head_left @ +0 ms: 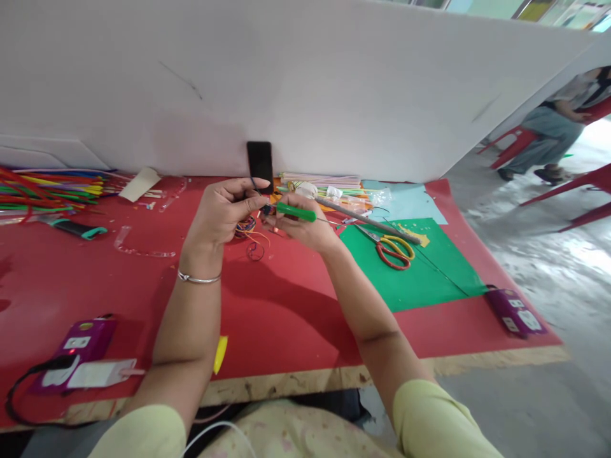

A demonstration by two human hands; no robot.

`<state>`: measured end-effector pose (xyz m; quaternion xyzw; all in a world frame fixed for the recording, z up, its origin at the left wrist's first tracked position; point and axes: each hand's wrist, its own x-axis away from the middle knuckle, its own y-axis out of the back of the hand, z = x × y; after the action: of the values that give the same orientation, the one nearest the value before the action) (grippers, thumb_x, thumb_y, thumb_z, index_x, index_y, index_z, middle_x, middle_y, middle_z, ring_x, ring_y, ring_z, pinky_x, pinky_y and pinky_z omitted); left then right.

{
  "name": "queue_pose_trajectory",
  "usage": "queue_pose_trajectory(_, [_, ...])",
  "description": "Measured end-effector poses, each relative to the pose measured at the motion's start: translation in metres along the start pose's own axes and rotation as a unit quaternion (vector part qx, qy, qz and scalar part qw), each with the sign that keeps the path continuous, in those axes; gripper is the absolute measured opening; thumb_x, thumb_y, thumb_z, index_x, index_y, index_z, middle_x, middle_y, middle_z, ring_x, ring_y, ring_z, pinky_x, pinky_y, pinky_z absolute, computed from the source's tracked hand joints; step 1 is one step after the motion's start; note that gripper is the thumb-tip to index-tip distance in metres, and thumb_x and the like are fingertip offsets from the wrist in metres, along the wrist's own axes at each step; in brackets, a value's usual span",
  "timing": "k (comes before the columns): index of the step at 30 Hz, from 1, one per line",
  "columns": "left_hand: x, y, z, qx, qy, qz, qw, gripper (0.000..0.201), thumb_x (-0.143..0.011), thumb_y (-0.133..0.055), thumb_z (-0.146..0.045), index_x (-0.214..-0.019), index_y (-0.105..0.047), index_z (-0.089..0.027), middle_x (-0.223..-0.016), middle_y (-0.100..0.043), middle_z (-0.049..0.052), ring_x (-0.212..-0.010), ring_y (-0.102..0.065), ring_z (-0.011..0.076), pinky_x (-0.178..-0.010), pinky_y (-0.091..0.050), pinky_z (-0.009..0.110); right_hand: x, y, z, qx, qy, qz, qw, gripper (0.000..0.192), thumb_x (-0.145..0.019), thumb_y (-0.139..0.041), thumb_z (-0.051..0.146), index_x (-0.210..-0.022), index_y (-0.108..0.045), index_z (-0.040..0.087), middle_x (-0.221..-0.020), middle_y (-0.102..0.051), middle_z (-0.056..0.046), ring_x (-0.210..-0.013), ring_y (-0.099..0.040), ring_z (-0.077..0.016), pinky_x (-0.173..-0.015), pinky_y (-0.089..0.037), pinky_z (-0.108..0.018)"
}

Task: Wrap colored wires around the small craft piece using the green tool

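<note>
My left hand [229, 207] pinches a thin dark wire [253, 184], its fingertips close to a small dark piece [268, 208] between the hands. My right hand [303, 226] is closed around a screwdriver [296, 212] with a green handle, its thin shaft pointing right. The right fingertips meet the small dark piece too; fingers hide most of it. Just below the hands lies a coil of coloured wires [245, 227], with loose ends on the red table cover [281, 318]. A dark phone [260, 162] leans upright against the white board behind the hands.
Scissors [394, 251] and a grey rod [370, 219] lie over a green sheet [429, 280]. Bundled coloured strips [52, 191] and a black-teal tool handle [79, 228] are at left. Purple boxes [88, 340] sit near both front corners. A white board [286, 83] stands behind. Someone sits far right.
</note>
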<state>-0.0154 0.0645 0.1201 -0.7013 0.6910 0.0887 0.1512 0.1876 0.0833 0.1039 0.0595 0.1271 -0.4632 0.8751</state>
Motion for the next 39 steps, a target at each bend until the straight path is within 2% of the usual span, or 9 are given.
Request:
queue_pose_trajectory(2, [0.000,-0.001,0.000,-0.006,-0.004,0.001,1.000,0.034,-0.072,-0.106,-0.036,-0.102,-0.091,-0.027,-0.070,-0.068,0.000,-0.057,-0.056,0.0106,-0.048,-0.044,0.024,0.003,0.004,0.004,0.010,0.017,0.029,0.999,0.051,-0.080,-0.098,0.063,-0.094,-0.072,0.021,-0.092,-0.072,-0.003,-0.081,-0.069,-0.0173,-0.069,-0.061,-0.030])
queue_pose_trajectory(4, [0.000,-0.001,0.001,-0.017,-0.009,0.006,1.000,0.034,-0.073,-0.106,-0.037,-0.102,-0.091,-0.028,-0.071,-0.068,0.001,-0.058,-0.057,0.0108,-0.048,-0.044,0.024,0.005,0.007,0.007,0.007,0.020,0.034,0.999,0.052,-0.090,-0.086,0.072,-0.094,-0.077,0.020,-0.094,-0.076,-0.006,-0.083,-0.074,-0.0188,-0.069,-0.064,-0.031])
queue_pose_trajectory(7, [0.001,0.002,0.003,-0.016,-0.009,0.019,1.000,0.037,-0.073,-0.106,-0.036,-0.106,-0.092,-0.028,-0.072,-0.070,0.001,-0.059,-0.059,0.0104,-0.049,-0.045,0.024,0.003,0.006,0.005,-0.020,-0.009,-0.013,1.000,0.066,-0.096,-0.068,0.084,-0.084,-0.075,0.020,-0.083,-0.076,-0.006,-0.075,-0.076,-0.0187,-0.067,-0.065,-0.031])
queue_pose_trajectory(9, [0.001,0.005,0.003,-0.001,-0.001,0.029,1.000,0.044,-0.070,-0.107,-0.032,-0.111,-0.091,-0.026,-0.077,-0.075,0.001,-0.062,-0.065,0.0111,-0.053,-0.049,0.024,0.000,0.005,0.000,-0.035,-0.022,-0.032,0.999,0.069,-0.092,-0.070,0.089,-0.082,-0.073,0.021,-0.078,-0.075,-0.005,-0.072,-0.076,-0.0185,-0.066,-0.065,-0.030])
queue_pose_trajectory(13, [0.003,0.011,-0.001,0.001,0.017,0.042,0.999,0.049,-0.071,-0.105,-0.025,-0.117,-0.090,-0.025,-0.091,-0.084,0.005,-0.078,-0.078,0.0168,-0.068,-0.061,0.028,-0.008,0.006,-0.009,-0.085,-0.034,-0.025,0.995,0.070,-0.086,-0.074,0.092,-0.083,-0.071,0.022,-0.076,-0.074,-0.004,-0.071,-0.075,-0.0188,-0.068,-0.065,-0.031])
queue_pose_trajectory(19, [0.005,0.008,-0.009,-0.024,0.011,0.025,0.999,0.047,-0.069,-0.103,-0.020,-0.114,-0.090,-0.023,-0.090,-0.085,0.006,-0.080,-0.079,0.0195,-0.068,-0.064,0.028,-0.014,0.011,-0.015,-0.157,-0.078,-0.005,0.985,0.067,-0.097,-0.064,0.087,-0.082,-0.066,0.021,-0.074,-0.074,-0.003,-0.066,-0.072,-0.0150,-0.061,-0.059,-0.025])
queue_pose_trajectory(25, [0.005,0.007,-0.010,-0.039,0.006,0.003,0.999,0.047,-0.069,-0.101,-0.020,-0.114,-0.089,-0.020,-0.090,-0.084,0.005,-0.080,-0.079,0.0194,-0.070,-0.063,0.028,-0.015,0.011,-0.017,-0.168,-0.090,0.000,0.982,0.070,-0.097,-0.060,0.090,-0.082,-0.062,0.022,-0.073,-0.072,-0.003,-0.063,-0.071,-0.0143,-0.057,-0.056,-0.024])
queue_pose_trajectory(31, [0.002,0.008,-0.007,-0.023,0.001,0.005,1.000,0.045,-0.069,-0.101,-0.021,-0.112,-0.088,-0.019,-0.089,-0.083,0.005,-0.077,-0.076,0.0173,-0.069,-0.059,0.028,-0.014,0.012,-0.021,-0.163,-0.048,0.012,0.985,0.068,-0.094,-0.066,0.089,-0.086,-0.066,0.022,-0.075,-0.074,-0.002,-0.065,-0.072,-0.0143,-0.061,-0.058,-0.025])
queue_pose_trajectory(39, [0.003,0.010,-0.005,0.000,0.022,0.010,1.000,0.045,-0.068,-0.099,-0.017,-0.112,-0.093,-0.023,-0.088,-0.082,0.003,-0.075,-0.072,0.0121,-0.069,-0.055,0.024,-0.014,0.014,-0.022,-0.170,-0.059,0.003,0.984,0.066,-0.091,-0.070,0.089,-0.086,-0.069,0.023,-0.078,-0.075,-0.002,-0.067,-0.072,-0.0160,-0.062,-0.060,-0.028])
